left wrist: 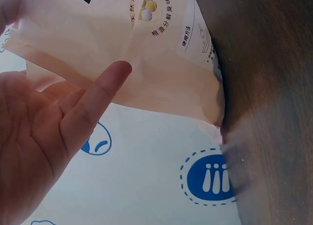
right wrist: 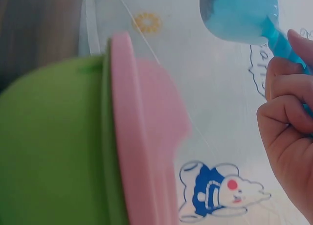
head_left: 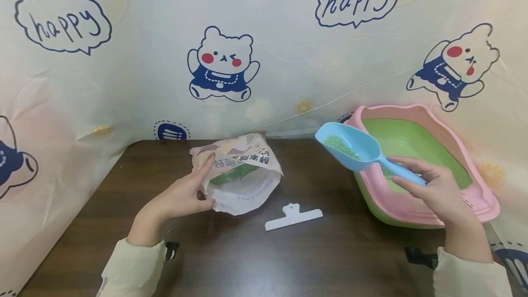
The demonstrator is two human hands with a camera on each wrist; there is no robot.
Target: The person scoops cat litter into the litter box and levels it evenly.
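Note:
My right hand (head_left: 439,187) grips the handle of a light-blue scoop (head_left: 350,148), which holds some green granules (head_left: 340,145). The scoop is raised over the left side of a cat litter box (head_left: 488,203) with a pink rim and green base. In the right wrist view the curled fingers (right wrist: 288,90) wrap the scoop's handle. At the left, my left hand (head_left: 181,196) holds the side of a pale paper litter bag (head_left: 243,200). Its mouth faces me, with green granules (head_left: 233,174) inside. In the left wrist view one finger (left wrist: 98,95) lies along the printed bag.
A white bag clip (head_left: 294,217) lies on the dark wooden table (head_left: 231,260), between the bag and the litter box. More granules (head_left: 387,172) show in the box beneath the scoop. A printed cloth backdrop (head_left: 284,58) hangs behind and along both sides.

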